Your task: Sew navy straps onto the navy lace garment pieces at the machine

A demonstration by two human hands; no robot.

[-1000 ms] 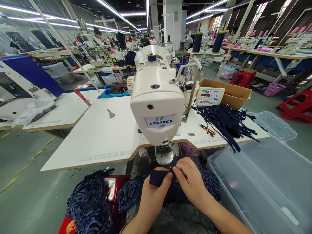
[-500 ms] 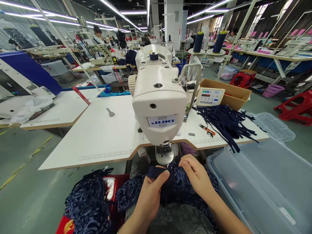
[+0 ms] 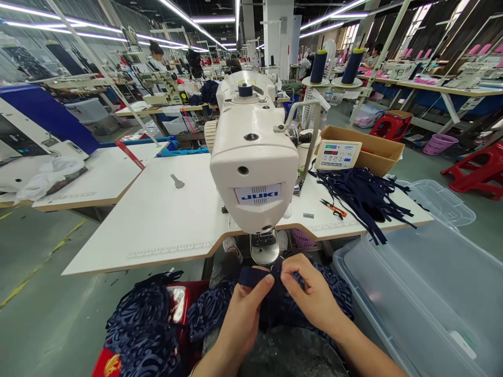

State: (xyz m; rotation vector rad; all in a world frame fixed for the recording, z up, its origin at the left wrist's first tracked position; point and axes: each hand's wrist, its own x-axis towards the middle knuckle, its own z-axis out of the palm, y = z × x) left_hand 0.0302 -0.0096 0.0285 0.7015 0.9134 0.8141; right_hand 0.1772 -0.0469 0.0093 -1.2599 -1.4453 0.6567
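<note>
My left hand pinches a folded navy fabric strip just below the presser foot of the white Juki sewing machine. My right hand is closed on the same strip and on the navy lace piece lying in my lap. Both hands sit close together at the front edge of the sewing table.
A heap of navy lace rests on a red stool at lower left. Loose navy strips, orange snips, a control panel and a cardboard box lie on the table's right. A clear plastic bin stands at right. Other people work at distant tables.
My right hand's fingers curled back down onto the strip and lace after lifting slightly. My left hand stayed pinched on the strip near the presser foot.
</note>
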